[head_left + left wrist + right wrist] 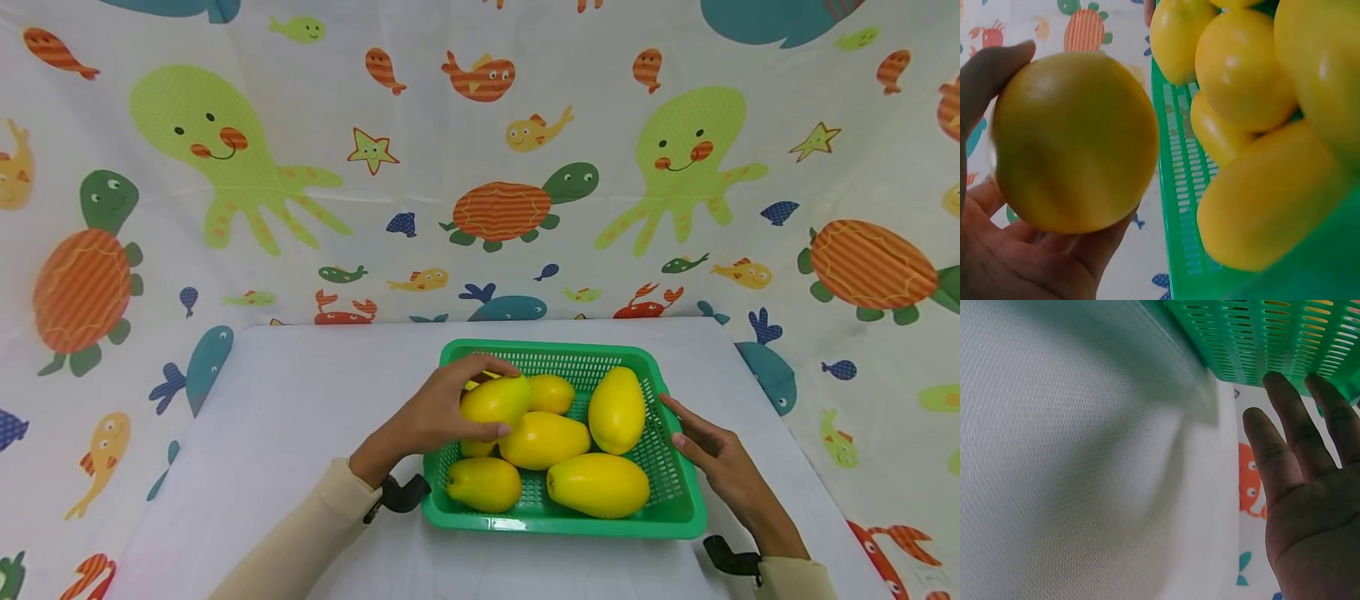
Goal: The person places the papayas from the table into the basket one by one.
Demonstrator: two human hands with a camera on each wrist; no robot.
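My left hand (438,404) grips a smooth yellow papaya (495,400) with a greenish tip, thumb on one side and fingers on the other. The held papaya is over the left part of a green plastic basket (562,527) with slotted walls. Several more yellow papayas lie in the basket, among them one at the front right (600,485), one at the front left (484,485) and one standing at the right (618,410). Another beneath my left hand is mostly hidden. My right hand (723,471), fingers extended, rests against the basket's right side; its fingertips (1275,381) appear to touch the slotted wall.
The basket stands on a white-covered table (322,392). Behind and beside it hangs a white cloth (420,108) printed with sea animals. Black wrist cameras (403,494) are strapped at both cuffs, the left one close to the basket's rim.
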